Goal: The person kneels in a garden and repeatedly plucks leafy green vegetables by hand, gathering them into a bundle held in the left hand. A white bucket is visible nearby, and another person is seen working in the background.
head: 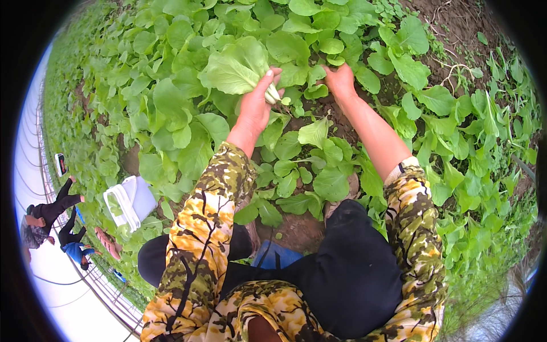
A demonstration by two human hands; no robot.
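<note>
My left hand (255,102) grips a small bunch of pale-stemmed leafy greens (236,68). Its broad leaves point up and left, and the white stem ends show by my fingers. To the right, my right hand (340,82) reaches down among growing leafy green plants (288,47), close to the soil. Leaves cover its fingertips, so whether they grip a stem cannot be told. Between my forearms, more low plants (331,184) grow out of brown soil.
A white bucket (143,199) with greens inside lies to my left. Below me is a blue object (275,256), partly hidden by my legs. Two people (74,239) are at the far left, near a curved greenhouse wall (36,171). Bare soil (453,30) shows at upper right.
</note>
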